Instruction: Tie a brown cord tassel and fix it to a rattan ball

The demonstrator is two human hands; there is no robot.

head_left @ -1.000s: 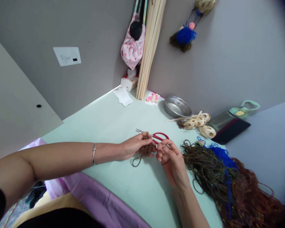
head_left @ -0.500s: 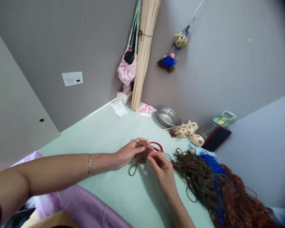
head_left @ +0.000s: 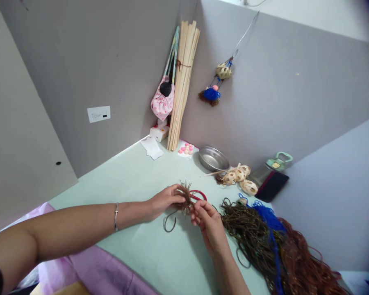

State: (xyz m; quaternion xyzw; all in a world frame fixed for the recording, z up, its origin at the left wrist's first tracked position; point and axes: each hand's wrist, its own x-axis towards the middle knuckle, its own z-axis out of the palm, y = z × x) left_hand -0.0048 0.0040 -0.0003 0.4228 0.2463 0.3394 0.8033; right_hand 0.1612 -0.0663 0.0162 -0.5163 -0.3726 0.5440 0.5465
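A small brown yarn tassel (head_left: 184, 197) with frayed, spread strands is held above the pale green table. My left hand (head_left: 167, 200) grips its left side, thumb and fingers closed round it. From the right, my right hand (head_left: 207, 221) pinches at the tassel's edge with thumb and forefinger; the fingertips partly hide what they grip. A dark cord end (head_left: 169, 224) hangs in a curve below the left fingers. Just behind the tassel, red-handled scissors (head_left: 202, 194) lie on the table, their blades hidden.
At right lie heaps of dark green cord (head_left: 249, 233), blue yarn (head_left: 270, 217) and brown yarn (head_left: 307, 258). Behind are woven balls (head_left: 249, 187), a phone (head_left: 271, 186), a bottle (head_left: 261, 172), a steel bowl (head_left: 213, 159) and wooden strips (head_left: 183, 86). Purple cloth (head_left: 107, 270) covers the near edge.
The tassel's strands now stand spread out at the top, where fingers covered them before. My right hand has shifted slightly down relative to the tassel. The view has tilted up.
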